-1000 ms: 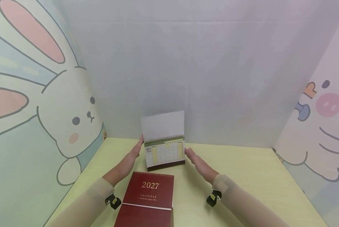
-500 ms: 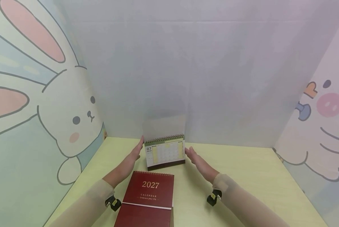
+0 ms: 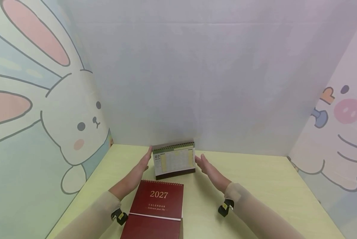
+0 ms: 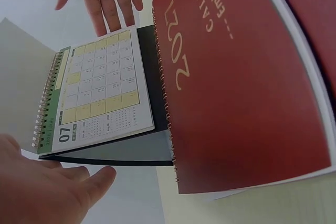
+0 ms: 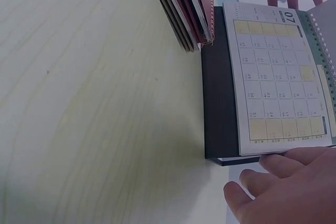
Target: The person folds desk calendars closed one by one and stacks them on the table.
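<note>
A desk calendar (image 3: 178, 161) stands like a tent near the back wall, its "07" page facing me and its spiral binding on top. My left hand (image 3: 139, 169) is at its left side and my right hand (image 3: 212, 172) at its right, both with fingers extended. In the right wrist view, the right fingertips (image 5: 275, 162) meet the calendar's side edge. Whether the left fingers touch it is hard to tell in the left wrist view. There, a pale sheet (image 4: 23, 72) extends beyond the rings. Closer to me is a red 2027 calendar (image 3: 157, 199), partly between my forearms.
The pale wooden table (image 3: 250, 192) spreads to both sides. A grey wall sheet (image 3: 226, 83) rises close behind the desk calendar. Side panels carry a cartoon rabbit (image 3: 65, 126) on the left and a pig (image 3: 342, 139) on the right.
The blank white sheet that stood up above the desk calendar's rings has dropped back behind it, out of the head view. Both hands have hardly moved, and the red calendar has stayed in place.
</note>
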The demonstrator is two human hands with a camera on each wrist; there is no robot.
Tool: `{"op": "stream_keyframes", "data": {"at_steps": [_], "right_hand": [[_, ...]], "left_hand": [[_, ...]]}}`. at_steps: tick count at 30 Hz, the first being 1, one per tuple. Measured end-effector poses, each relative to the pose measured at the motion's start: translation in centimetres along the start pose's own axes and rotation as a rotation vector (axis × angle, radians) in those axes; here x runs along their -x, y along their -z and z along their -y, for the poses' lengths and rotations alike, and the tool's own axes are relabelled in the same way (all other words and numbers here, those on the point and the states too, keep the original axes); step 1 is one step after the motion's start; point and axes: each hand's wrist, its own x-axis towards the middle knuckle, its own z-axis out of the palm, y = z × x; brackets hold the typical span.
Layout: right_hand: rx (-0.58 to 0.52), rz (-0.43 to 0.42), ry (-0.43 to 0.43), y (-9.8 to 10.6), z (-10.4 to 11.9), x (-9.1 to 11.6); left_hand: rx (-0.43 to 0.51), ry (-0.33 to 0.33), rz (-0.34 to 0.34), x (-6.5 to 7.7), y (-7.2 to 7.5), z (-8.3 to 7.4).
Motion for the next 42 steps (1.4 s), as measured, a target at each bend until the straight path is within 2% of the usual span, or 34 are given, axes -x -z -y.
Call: {"op": "stream_keyframes", "data": {"at_steps": [4,8,14,24,35,42], "right_hand": [[-0.008,0.014,0.055,0.1,-0.1,-0.4],[-0.026,0.021,0.101,0.1,-0.2,-0.8],[-0.016,-0.02,0.02,-0.1,-0.4,-0.7],[-0.026,0.015,0.022,-0.1,-0.5,-0.5],[-0.024,0.003,0.046,-0.5,-0.7,-1.2],[-0.019,0.002,0.041,-0.6,-0.9,-1.4]], "left_hand": [[0.005,0.015,0.005,0.2,-0.2,0.2],[0.01,0.002,0.018,0.3,-0.4,0.3],[0.021,0.003,0.023,0.5,-0.6,0.6],[0.019,0.083,-0.001,0.7,-1.2,1.0],[0.012,0.038,-0.011,0.1,-1.0,1.4],[0.008,0.04,-0.012,0.3,-1.0,1.3]]}}
